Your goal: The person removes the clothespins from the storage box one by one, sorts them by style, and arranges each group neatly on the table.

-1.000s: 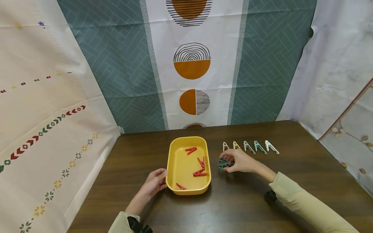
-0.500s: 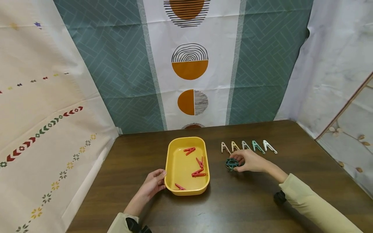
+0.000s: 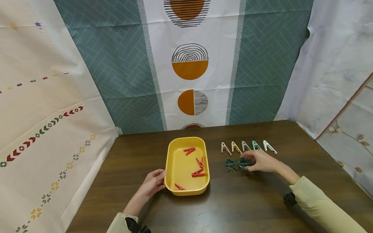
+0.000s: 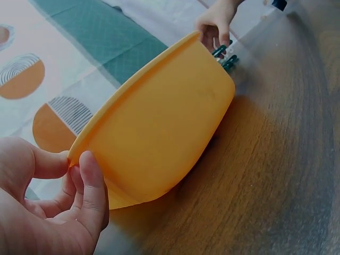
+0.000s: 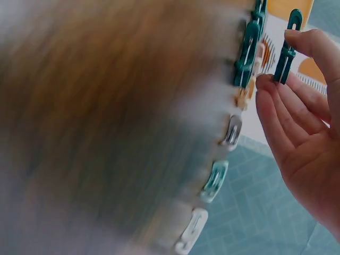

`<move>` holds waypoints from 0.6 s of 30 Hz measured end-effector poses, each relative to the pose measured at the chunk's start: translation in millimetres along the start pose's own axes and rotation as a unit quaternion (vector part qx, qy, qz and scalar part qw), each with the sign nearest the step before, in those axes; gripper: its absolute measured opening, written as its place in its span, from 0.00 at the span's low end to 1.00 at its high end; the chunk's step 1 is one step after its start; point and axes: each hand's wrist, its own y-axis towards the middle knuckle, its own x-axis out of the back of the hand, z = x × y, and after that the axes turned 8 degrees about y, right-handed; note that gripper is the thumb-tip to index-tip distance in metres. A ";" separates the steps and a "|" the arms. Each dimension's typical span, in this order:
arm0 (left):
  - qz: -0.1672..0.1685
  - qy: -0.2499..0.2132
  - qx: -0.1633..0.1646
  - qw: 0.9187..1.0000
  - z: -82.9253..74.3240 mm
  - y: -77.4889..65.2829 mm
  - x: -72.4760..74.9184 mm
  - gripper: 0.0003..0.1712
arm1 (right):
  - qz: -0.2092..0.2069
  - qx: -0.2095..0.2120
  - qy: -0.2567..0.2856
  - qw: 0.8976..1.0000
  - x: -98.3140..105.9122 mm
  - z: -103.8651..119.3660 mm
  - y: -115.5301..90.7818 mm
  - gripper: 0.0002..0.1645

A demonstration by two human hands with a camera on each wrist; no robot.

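Right of centre, a round dark green plastic clip (image 3: 243, 163) is pinched between thumb and fingertips of the right hand (image 3: 260, 161), just beside a matching clip (image 3: 230, 164). Lower left of centre, the left hand (image 3: 152, 184) pinches the rim of a yellow rectangular plastic tub (image 3: 178, 163) holding red clothespins (image 3: 189, 150).

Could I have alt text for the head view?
A left hand holds a yellow rectangular plastic tray of four red plastic clips; a right hand pinches a round dark green plastic clip near five differently coloured A-shaped plastic clips.
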 end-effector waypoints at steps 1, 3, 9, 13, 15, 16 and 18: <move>-0.001 0.002 0.000 1.000 0.1 -0.2 0.0 0.16 | -0.003 -0.004 -0.007 1.000 0.9 -1.6 -1.4 0.27; -0.002 0.003 0.000 1.000 0.4 -0.6 0.2 0.16 | -0.008 -0.013 -0.020 1.000 2.4 -5.0 -3.7 0.27; -0.007 0.004 0.003 1.000 0.2 0.3 -0.1 0.16 | -0.012 -0.026 -0.057 0.998 9.0 -15.8 -12.0 0.27; -0.006 0.001 0.007 1.000 1.3 1.2 1.1 0.16 | -0.013 -0.019 -0.067 0.997 13.4 -24.6 -18.0 0.27; -0.007 0.003 0.007 1.000 1.5 1.4 1.6 0.16 | -0.011 -0.021 -0.073 0.997 15.5 -28.3 -20.3 0.27; -0.007 0.004 0.008 1.000 1.6 1.5 1.9 0.16 | -0.010 -0.022 -0.078 0.997 16.5 -29.8 -21.3 0.27; -0.007 0.008 0.006 1.000 1.8 1.5 2.3 0.17 | -0.005 -0.028 -0.087 0.996 18.5 -32.3 -22.5 0.27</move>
